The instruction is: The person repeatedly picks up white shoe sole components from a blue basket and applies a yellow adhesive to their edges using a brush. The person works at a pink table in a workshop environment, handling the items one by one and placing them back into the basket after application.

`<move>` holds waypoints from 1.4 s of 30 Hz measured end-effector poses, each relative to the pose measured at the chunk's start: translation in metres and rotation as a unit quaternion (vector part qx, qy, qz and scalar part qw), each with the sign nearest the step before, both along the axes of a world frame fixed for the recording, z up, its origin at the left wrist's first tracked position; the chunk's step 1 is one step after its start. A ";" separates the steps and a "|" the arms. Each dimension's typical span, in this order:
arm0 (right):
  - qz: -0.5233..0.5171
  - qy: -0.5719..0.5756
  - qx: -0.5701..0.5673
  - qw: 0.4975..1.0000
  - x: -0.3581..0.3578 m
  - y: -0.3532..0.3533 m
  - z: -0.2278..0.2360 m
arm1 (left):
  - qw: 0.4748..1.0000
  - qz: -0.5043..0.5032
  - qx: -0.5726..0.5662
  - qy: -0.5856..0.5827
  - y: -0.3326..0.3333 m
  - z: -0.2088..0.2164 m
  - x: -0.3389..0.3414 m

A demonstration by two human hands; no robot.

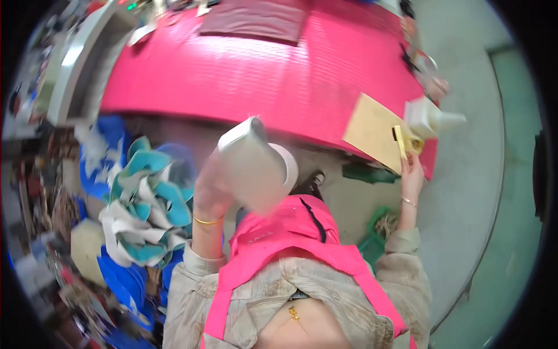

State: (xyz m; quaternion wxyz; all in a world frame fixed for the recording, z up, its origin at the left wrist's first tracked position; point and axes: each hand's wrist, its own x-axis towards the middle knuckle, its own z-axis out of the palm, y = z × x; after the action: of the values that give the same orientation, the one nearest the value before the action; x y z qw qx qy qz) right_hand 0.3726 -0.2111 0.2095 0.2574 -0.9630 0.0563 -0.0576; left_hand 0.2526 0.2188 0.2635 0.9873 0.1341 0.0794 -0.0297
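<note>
Far L, well out from the L hand: a long pale-grey open-topped tray (pixel 87 70), ahead of the grip. Below it and nearer, just L of the grip: a heap of curved white-and-turquoise sheet pcs (pixel 148 192), w/ glossy blue curved sheets (pixel 122 279) lower, toward the body. Now the L grip (pixel 212 189): clamped on a pale, off-white bent sheet piece (pixel 253 168), blurred, its white loop out to the R; some fingers hidden behind it. Ahead of that grip, the shiny hot-pink bench (pixel 232 87), w/ a folded maroon cloth (pixel 253 20) at its far side. On to the green plastic basket (pixel 372 238), below-L of the R grip; tan flat rectangular board (pixel 372 131) on the bench, up-L of same. And the R grip (pixel 411 171): fingers together, pinching a slim yellow stick w/ black bit (pixel 400 142), over the board's R edge. Just beyond, up-R: white plastic btl w/ tapered spout (pixel 424 119).
</note>
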 end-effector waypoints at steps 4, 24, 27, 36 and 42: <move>-0.141 0.075 -0.156 0.975 0.001 -0.111 -0.020 | 0.992 -0.091 0.077 0.041 -0.106 0.007 0.076; 0.009 0.151 -0.049 0.987 0.014 -0.197 -0.038 | 0.926 -0.251 0.104 0.261 -0.332 -0.139 0.193; -0.012 0.088 0.190 0.978 0.026 -0.167 -0.066 | 0.907 -0.220 0.078 0.351 -0.338 -0.138 0.187; -0.042 0.021 0.005 0.999 0.094 -0.082 -0.133 | 0.899 -0.220 0.139 0.353 -0.330 -0.148 0.183; 0.062 0.095 0.261 0.959 0.056 -0.090 -0.071 | 0.922 -0.290 0.081 0.245 -0.314 -0.167 0.178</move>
State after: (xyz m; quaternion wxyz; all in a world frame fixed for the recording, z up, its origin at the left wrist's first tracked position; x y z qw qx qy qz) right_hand 0.4286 -0.3010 0.1388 0.4959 -0.8651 0.0338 0.0672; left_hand 0.4305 -0.0953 0.0963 0.8710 0.2194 0.2783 -0.3403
